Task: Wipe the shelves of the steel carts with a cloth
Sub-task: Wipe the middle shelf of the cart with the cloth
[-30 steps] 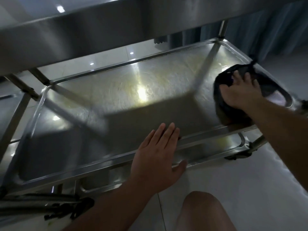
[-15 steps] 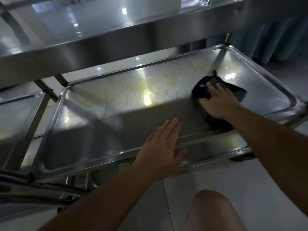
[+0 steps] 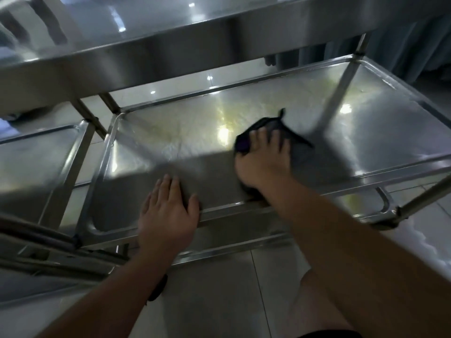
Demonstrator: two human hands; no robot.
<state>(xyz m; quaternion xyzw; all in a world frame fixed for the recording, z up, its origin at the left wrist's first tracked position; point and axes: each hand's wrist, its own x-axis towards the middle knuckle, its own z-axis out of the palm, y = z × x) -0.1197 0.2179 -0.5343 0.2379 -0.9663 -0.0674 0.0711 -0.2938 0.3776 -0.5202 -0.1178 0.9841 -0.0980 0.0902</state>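
Observation:
A steel cart's lower shelf (image 3: 170, 132) lies in front of me, shiny with a yellowish sheen toward the back. A dark cloth (image 3: 296, 142) lies flat on the shelf right of the middle. My right hand (image 3: 264, 159) presses down on the cloth with spread, straight fingers. My left hand (image 3: 168, 213) rests flat on the shelf's front rim, fingers straight and reaching onto the shelf surface.
The cart's upper shelf (image 3: 146, 52) overhangs at the top. A post (image 3: 341, 81) rises at the back right. A second cart's shelf (image 3: 36, 157) sits to the left. A lower rail (image 3: 383, 203) runs beneath at the right. My knee (image 3: 317, 301) is over the tiled floor.
My right hand has slid the cloth leftward from the shelf's right end toward the middle. My left hand has stayed on the front rim.

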